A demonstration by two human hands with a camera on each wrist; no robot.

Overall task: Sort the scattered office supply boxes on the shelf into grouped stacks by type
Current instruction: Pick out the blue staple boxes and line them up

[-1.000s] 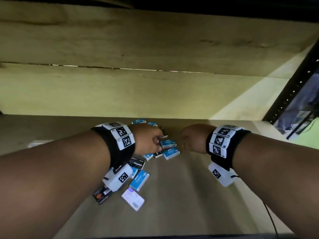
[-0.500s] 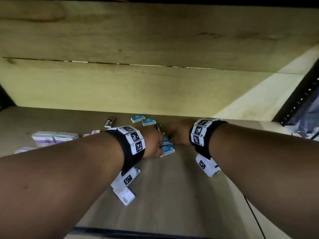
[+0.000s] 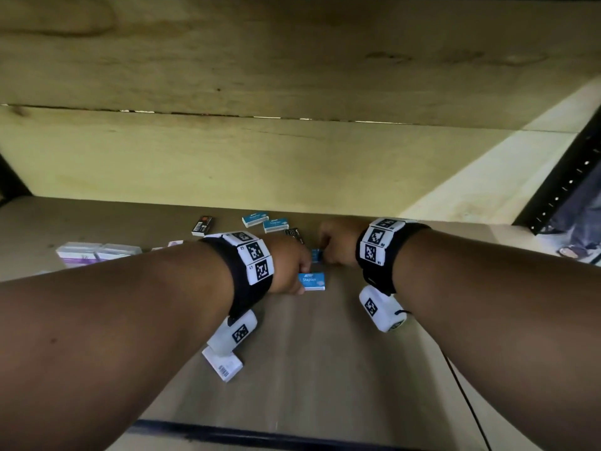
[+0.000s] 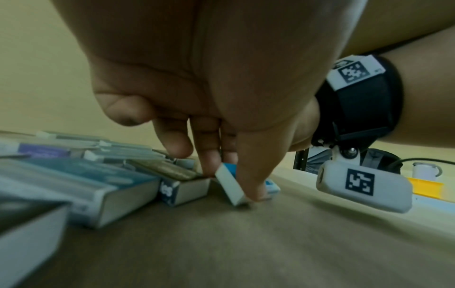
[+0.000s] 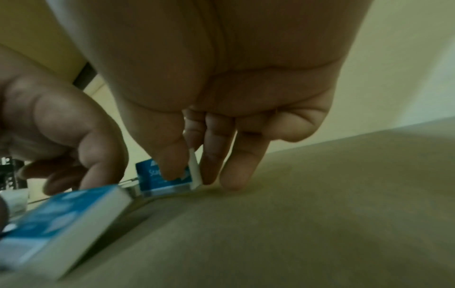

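On the shelf (image 3: 325,369), a staple box (image 5: 169,176) tipped on edge was pinched by the right hand (image 3: 338,244) and another box (image 3: 311,281) by the left hand (image 3: 287,268); either could be dropped if grips slipped.

black wristbands (image 3: 247,288), white checkered tags

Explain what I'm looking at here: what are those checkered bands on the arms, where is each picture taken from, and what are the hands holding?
No machine here: a person sorts small boxes on a wooden shelf. The checkered bands are wrist straps with printed markers, and a small camera hangs under each wrist. One picture comes from a camera on the head, looking down at both arms; the other two look along each hand from the wrist.

The left hand pinches a blue staples box, tilting it up on its edge. The right hand pinches another blue staples box between thumb and fingers. Further back lie two more blue boxes and a dark box; purple and white boxes sit to the left.
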